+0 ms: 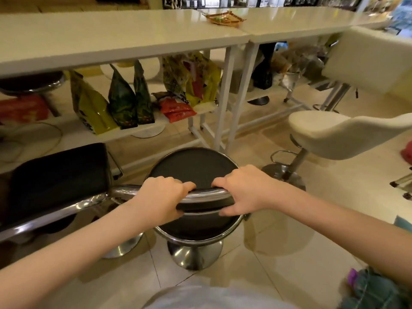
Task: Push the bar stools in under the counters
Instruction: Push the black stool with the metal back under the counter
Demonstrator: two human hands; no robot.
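Both hands clamp on the chrome back rail (206, 195) of a black round bar stool (191, 168). Left hand (162, 197) wraps the rail's left part, fingers curled over the top. Right hand (242, 190) wraps the right part, thumb under, fingers over. Hands sit near each other, not touching. The stool stands on the tiled floor (289, 264) short of the white bench (111, 41), seat not under the bench top; its chrome base (194, 255) shows below the seat. Second black stool (58, 175) with a squarish seat stands just left of it, chrome frame touching or nearly touching the held rail, cannot tell which. Third black round stool (31, 82) sits tucked under the bench at far left. Two white stools at right: one (334, 132) near the bench legs, another (367, 61) farther back, blurred. Lower shelf (142, 128) under the bench carries snack bags (121, 101), green, yellow, red. Small wicker tray (225, 18) rests on the bench top.
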